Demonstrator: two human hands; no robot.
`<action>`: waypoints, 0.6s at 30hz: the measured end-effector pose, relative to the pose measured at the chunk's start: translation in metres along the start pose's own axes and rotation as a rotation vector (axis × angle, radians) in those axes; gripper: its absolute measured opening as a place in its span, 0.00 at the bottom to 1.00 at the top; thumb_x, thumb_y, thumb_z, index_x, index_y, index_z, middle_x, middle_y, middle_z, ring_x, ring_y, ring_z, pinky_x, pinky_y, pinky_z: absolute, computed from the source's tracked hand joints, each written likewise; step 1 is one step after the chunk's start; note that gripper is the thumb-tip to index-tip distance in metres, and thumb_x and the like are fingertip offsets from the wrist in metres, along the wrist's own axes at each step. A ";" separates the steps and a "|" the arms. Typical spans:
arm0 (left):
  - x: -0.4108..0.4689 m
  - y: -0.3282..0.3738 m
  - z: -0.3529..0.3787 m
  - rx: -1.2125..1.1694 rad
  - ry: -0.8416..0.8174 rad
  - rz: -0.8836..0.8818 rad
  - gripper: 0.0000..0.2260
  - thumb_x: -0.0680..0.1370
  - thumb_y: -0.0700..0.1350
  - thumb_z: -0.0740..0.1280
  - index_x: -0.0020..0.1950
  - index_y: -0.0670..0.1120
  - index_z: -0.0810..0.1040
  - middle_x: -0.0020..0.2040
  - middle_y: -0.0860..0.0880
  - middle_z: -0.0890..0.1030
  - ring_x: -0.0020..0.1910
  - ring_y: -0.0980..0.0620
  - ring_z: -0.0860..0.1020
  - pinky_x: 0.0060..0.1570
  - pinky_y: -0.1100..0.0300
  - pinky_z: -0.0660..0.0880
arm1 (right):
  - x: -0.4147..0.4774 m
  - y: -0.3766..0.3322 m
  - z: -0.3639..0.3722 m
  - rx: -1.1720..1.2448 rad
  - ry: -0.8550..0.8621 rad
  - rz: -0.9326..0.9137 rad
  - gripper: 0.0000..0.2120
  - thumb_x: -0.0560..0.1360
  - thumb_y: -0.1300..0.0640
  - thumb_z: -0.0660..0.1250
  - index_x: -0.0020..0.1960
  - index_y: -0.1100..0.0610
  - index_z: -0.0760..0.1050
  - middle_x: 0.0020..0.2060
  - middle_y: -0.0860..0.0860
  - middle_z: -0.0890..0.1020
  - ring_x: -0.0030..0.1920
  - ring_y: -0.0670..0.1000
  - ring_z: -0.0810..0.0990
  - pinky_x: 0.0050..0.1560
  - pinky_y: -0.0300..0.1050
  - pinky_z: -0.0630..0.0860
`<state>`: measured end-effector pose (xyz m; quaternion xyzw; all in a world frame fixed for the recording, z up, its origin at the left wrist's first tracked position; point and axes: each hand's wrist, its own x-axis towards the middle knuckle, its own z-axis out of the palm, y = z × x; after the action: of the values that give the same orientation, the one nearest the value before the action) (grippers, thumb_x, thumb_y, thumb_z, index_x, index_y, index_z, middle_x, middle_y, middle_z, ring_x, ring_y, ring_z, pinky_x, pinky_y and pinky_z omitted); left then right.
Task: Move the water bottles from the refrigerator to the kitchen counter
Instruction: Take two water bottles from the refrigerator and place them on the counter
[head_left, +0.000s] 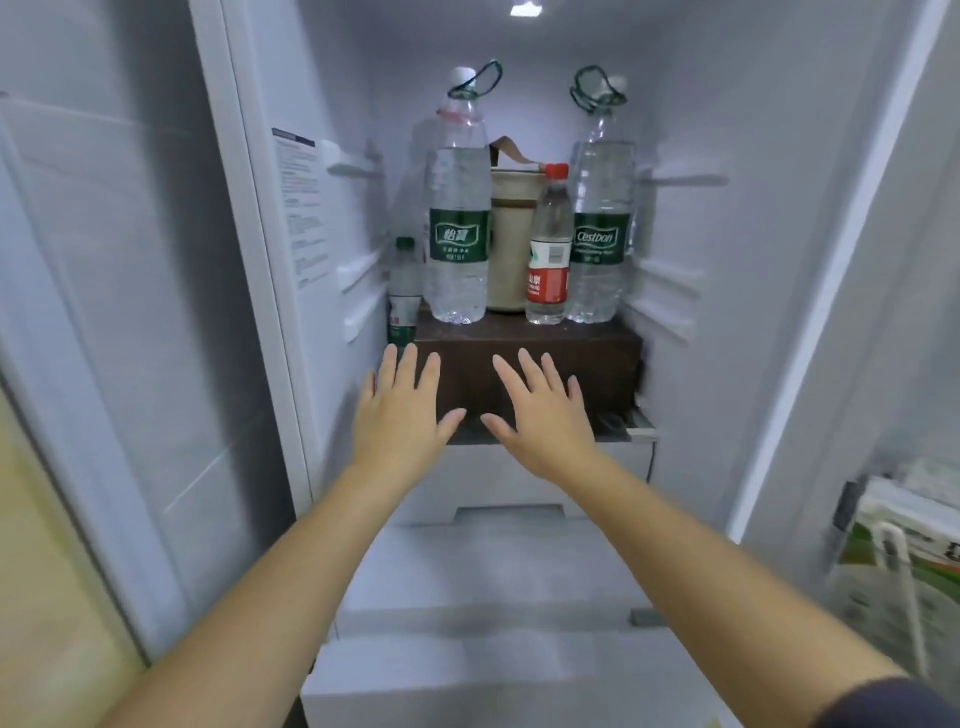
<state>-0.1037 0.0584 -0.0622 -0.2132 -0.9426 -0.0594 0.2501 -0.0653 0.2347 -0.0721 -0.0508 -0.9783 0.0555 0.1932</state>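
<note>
Inside the open refrigerator a dark brown box (524, 364) carries two tall clear water bottles with green labels, one on the left (457, 218) and one on the right (601, 223). Between them stands a smaller bottle with a red cap and red label (548, 249). A small green-capped bottle (404, 291) stands lower, left of the box. My left hand (402, 410) and my right hand (540, 410) are stretched out side by side in front of the box, fingers spread, holding nothing.
A beige pouch with a brown strap (511, 234) stands behind the bottles. White drawers (488, 571) lie below the box. The fridge door (104, 312) is swung open at left. A wire rack with a green-and-white package (904, 561) is at the right.
</note>
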 end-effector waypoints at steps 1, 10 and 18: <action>0.012 -0.001 -0.001 0.016 0.011 -0.007 0.31 0.81 0.61 0.55 0.79 0.47 0.53 0.79 0.44 0.54 0.78 0.43 0.48 0.73 0.48 0.54 | 0.014 0.002 -0.002 -0.009 0.003 -0.008 0.34 0.81 0.39 0.56 0.81 0.45 0.45 0.81 0.53 0.48 0.80 0.58 0.43 0.77 0.64 0.47; 0.115 -0.013 -0.017 0.314 -0.008 -0.036 0.28 0.79 0.47 0.61 0.77 0.42 0.56 0.78 0.39 0.56 0.77 0.38 0.51 0.74 0.48 0.53 | 0.123 0.023 -0.019 0.016 -0.087 -0.070 0.30 0.83 0.38 0.49 0.81 0.46 0.48 0.81 0.52 0.50 0.80 0.58 0.44 0.78 0.61 0.47; 0.189 -0.034 0.003 0.598 -0.096 -0.037 0.18 0.80 0.43 0.58 0.70 0.40 0.68 0.69 0.39 0.70 0.69 0.40 0.66 0.70 0.50 0.60 | 0.158 0.041 -0.006 0.072 -0.031 -0.162 0.29 0.83 0.40 0.53 0.79 0.53 0.57 0.77 0.54 0.62 0.78 0.55 0.58 0.75 0.53 0.59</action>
<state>-0.2676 0.0991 0.0291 -0.1153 -0.9328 0.2263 0.2557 -0.2048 0.2949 -0.0131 0.0363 -0.9794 0.0758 0.1835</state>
